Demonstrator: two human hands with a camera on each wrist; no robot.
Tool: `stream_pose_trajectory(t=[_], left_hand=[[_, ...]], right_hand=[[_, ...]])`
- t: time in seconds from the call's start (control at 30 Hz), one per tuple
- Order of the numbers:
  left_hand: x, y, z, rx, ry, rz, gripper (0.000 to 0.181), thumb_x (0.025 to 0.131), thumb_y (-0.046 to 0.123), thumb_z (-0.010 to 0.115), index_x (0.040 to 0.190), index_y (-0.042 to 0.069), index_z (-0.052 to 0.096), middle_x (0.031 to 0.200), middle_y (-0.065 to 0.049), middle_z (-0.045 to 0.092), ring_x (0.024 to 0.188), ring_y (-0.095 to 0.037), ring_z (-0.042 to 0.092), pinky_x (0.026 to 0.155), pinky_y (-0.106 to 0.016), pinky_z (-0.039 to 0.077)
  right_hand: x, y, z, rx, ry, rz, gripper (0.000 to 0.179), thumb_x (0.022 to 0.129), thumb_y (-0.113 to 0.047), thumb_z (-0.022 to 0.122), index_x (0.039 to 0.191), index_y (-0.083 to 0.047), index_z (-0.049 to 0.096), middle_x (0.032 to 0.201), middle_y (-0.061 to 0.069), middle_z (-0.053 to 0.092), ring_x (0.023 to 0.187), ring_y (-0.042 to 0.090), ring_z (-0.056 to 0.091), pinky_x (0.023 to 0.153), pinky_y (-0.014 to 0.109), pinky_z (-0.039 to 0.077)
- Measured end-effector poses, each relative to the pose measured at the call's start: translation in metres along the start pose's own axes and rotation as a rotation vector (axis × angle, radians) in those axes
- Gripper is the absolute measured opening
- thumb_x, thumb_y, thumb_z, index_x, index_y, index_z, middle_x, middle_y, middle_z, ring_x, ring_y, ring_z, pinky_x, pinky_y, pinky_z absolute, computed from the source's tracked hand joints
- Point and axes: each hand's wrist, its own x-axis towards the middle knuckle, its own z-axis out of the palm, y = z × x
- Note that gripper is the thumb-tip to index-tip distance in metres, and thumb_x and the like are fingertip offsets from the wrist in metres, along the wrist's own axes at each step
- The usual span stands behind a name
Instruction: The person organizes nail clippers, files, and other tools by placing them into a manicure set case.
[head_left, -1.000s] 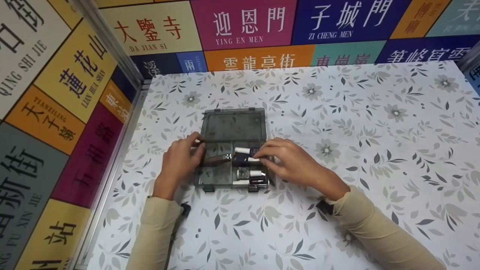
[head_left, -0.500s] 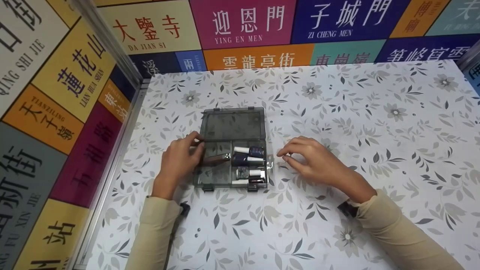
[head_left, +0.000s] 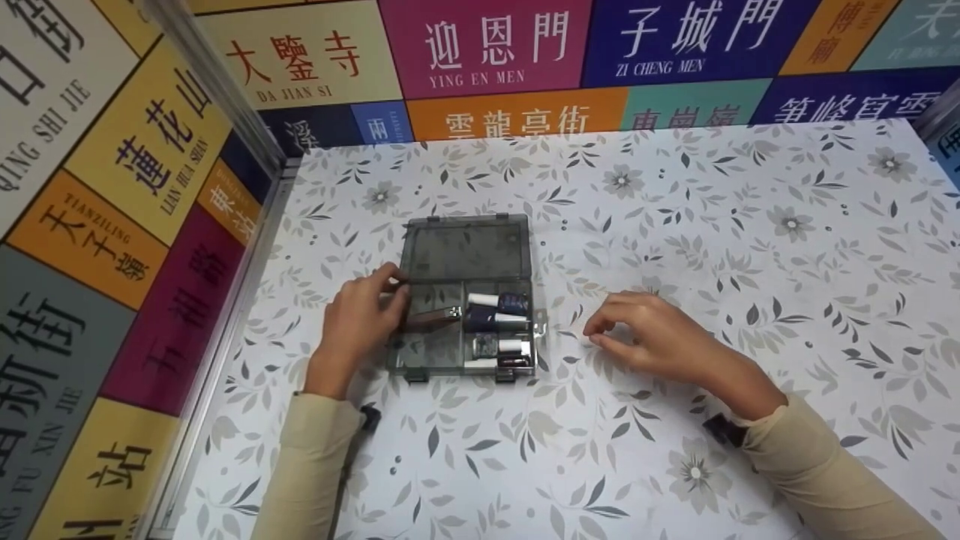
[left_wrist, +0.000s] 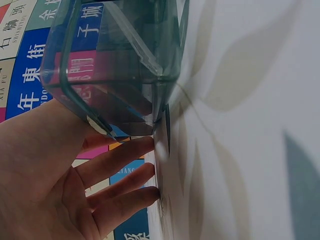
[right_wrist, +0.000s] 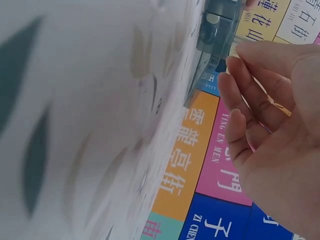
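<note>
A smoky see-through divided box (head_left: 429, 354) lies on the table, its hinged lid (head_left: 469, 249) folded back flat behind it. Dark blue nail polish bottles (head_left: 496, 321) with white and silver caps fill the right rear compartment. Before them lies a clear glittery bottle (head_left: 486, 346) with a silver cap, beside a dark one partly hidden. On the left is a slim brown item (head_left: 431, 320) with a silver end. My left hand (head_left: 358, 321) touches the box's left side, fingers nearly straight in the left wrist view. To the box's right, my right hand (head_left: 660, 337) hovers, loosely bent and holding nothing.
A white cloth (head_left: 750, 262) with grey leaves and flowers covers the table. Colourful panels with lettering (head_left: 487, 45) stand along the back and left edges. A small clear tab (head_left: 540, 324) juts from the box's right side.
My right hand has let go of the dark blue nail polish bottle in the right rear compartment and drawn away to the right. My left hand stays by the box.
</note>
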Motion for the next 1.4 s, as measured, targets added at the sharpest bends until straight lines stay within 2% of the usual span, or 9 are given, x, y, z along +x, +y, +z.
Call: stream_pose_trajectory(t=[0.23, 0.4, 0.57, 0.7, 0.8, 1.07, 1.4], left_hand=[[0.000, 0.000, 0.000, -0.012, -0.004, -0.001, 0.017, 0.107, 0.035, 0.066, 0.121, 0.027, 0.071, 0.122, -0.005, 0.082, 0.115, -0.037, 0.076, 0.086, -0.061, 0.060], [-0.001, 0.000, 0.000, 0.014, 0.005, 0.020, 0.017, 0.108, 0.034, 0.064, 0.122, 0.026, 0.072, 0.122, -0.006, 0.082, 0.114, -0.037, 0.076, 0.080, -0.060, 0.060], [-0.002, 0.000, 0.000, 0.017, 0.014, 0.022, 0.017, 0.108, 0.035, 0.065, 0.122, 0.026, 0.072, 0.122, -0.007, 0.082, 0.114, -0.038, 0.076, 0.081, -0.061, 0.060], [-0.002, -0.001, 0.000, 0.011, 0.010, 0.017, 0.018, 0.108, 0.035, 0.065, 0.122, 0.026, 0.071, 0.123, -0.008, 0.081, 0.115, -0.039, 0.076, 0.084, -0.061, 0.060], [-0.001, -0.001, 0.000, 0.011, 0.009, 0.017, 0.018, 0.108, 0.035, 0.065, 0.122, 0.027, 0.071, 0.122, -0.008, 0.081, 0.115, -0.038, 0.076, 0.083, -0.061, 0.060], [-0.002, 0.000, 0.000, 0.010, 0.020, 0.033, 0.016, 0.108, 0.033, 0.065, 0.120, 0.025, 0.072, 0.120, -0.007, 0.082, 0.111, -0.038, 0.077, 0.080, -0.060, 0.060], [-0.002, 0.001, 0.000, 0.014, 0.018, 0.016, 0.015, 0.108, 0.034, 0.066, 0.118, 0.025, 0.072, 0.121, -0.008, 0.082, 0.113, -0.038, 0.077, 0.081, -0.061, 0.060]], right_hand=[[-0.016, 0.006, 0.001, -0.035, -0.027, -0.047, 0.009, 0.091, -0.019, 0.086, 0.099, -0.023, 0.082, 0.095, -0.016, 0.074, 0.087, 0.007, 0.068, 0.084, 0.035, 0.056], [-0.027, 0.007, 0.000, -0.051, -0.044, -0.070, 0.013, 0.088, -0.020, 0.087, 0.097, -0.026, 0.081, 0.094, -0.018, 0.073, 0.087, 0.001, 0.066, 0.086, 0.034, 0.057], [-0.036, 0.008, -0.002, -0.054, -0.069, -0.072, 0.014, 0.085, -0.029, 0.090, 0.094, -0.030, 0.080, 0.091, -0.019, 0.072, 0.086, 0.001, 0.066, 0.082, 0.031, 0.056], [-0.040, 0.008, -0.004, -0.079, -0.114, -0.051, 0.019, 0.083, -0.042, 0.093, 0.092, -0.032, 0.080, 0.090, -0.019, 0.071, 0.085, 0.001, 0.062, 0.080, 0.031, 0.053], [-0.042, 0.008, -0.005, -0.099, -0.151, -0.041, 0.020, 0.082, -0.045, 0.093, 0.092, -0.033, 0.080, 0.090, -0.019, 0.070, 0.085, 0.001, 0.060, 0.081, 0.032, 0.051], [-0.041, 0.008, -0.005, -0.097, -0.179, -0.066, 0.012, 0.084, -0.029, 0.090, 0.089, -0.033, 0.080, 0.087, -0.019, 0.069, 0.084, 0.001, 0.061, 0.080, 0.032, 0.052], [-0.042, 0.006, -0.003, -0.080, -0.158, -0.070, 0.012, 0.086, -0.025, 0.087, 0.088, -0.033, 0.079, 0.086, -0.022, 0.068, 0.084, 0.001, 0.060, 0.082, 0.031, 0.051]])
